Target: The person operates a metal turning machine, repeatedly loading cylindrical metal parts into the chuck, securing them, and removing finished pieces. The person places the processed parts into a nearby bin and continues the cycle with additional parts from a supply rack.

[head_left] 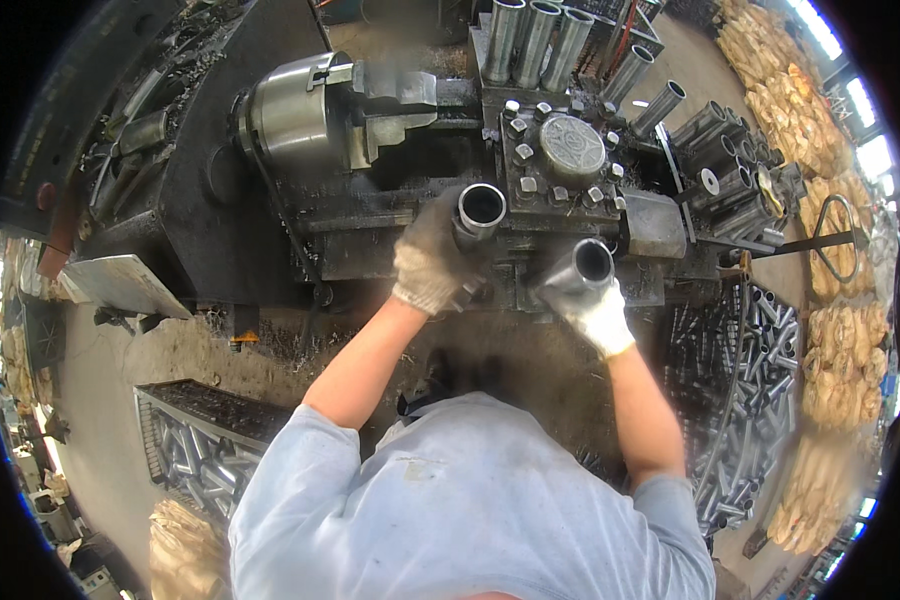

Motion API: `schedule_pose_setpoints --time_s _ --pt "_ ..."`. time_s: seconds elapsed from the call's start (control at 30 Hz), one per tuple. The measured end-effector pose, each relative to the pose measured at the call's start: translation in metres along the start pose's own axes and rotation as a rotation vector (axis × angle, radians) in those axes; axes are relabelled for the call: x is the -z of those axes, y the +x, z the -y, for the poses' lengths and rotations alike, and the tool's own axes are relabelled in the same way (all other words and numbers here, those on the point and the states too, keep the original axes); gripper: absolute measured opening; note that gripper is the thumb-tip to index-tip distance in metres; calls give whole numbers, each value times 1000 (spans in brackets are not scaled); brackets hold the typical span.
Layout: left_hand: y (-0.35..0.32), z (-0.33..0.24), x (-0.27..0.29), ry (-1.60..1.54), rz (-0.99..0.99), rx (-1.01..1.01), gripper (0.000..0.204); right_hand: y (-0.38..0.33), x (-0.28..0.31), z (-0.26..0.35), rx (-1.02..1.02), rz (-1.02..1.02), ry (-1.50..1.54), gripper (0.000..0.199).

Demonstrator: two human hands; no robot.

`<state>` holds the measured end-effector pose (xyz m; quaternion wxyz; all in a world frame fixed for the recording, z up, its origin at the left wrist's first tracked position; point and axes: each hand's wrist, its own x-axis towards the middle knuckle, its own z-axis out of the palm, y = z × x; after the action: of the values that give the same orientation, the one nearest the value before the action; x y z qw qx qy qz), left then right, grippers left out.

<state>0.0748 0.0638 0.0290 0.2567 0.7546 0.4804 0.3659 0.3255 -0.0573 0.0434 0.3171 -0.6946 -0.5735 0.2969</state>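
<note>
Both of my hands wear soiled white work gloves. My left hand [428, 262] is wrapped round a short metal tube [481, 210], its open end facing up, in front of the lathe's tool post [572, 147]. In my right hand [598, 315] is a second metal tube [591, 264], tilted, its dark bore showing. The two tubes are apart from each other. Most of my fingers are hidden behind the tubes or dark with grime. To the left of the tool post is the lathe's chuck [295, 118], its stepped jaws holding nothing that I can see.
Several tubes [537, 45] stand upright behind the tool post. More tubes [725, 165] lean in a rack at the right. Bins of metal tubes stand at lower left [198, 460] and right [755, 400]. Filled sacks [832, 400] line the right side. A bar handle [800, 243] juts rightward.
</note>
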Motion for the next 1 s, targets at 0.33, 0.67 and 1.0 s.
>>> schedule_pose_setpoints --time_s 0.33,0.67,1.0 --pt "-15 49 83 -1266 -53 437 66 2 -144 29 403 80 -429 42" --pt "-66 69 77 -1612 -119 758 76 50 -99 92 -82 356 455 47" --pt "-44 15 47 -1447 -23 562 85 48 -97 127 -145 412 142 86"
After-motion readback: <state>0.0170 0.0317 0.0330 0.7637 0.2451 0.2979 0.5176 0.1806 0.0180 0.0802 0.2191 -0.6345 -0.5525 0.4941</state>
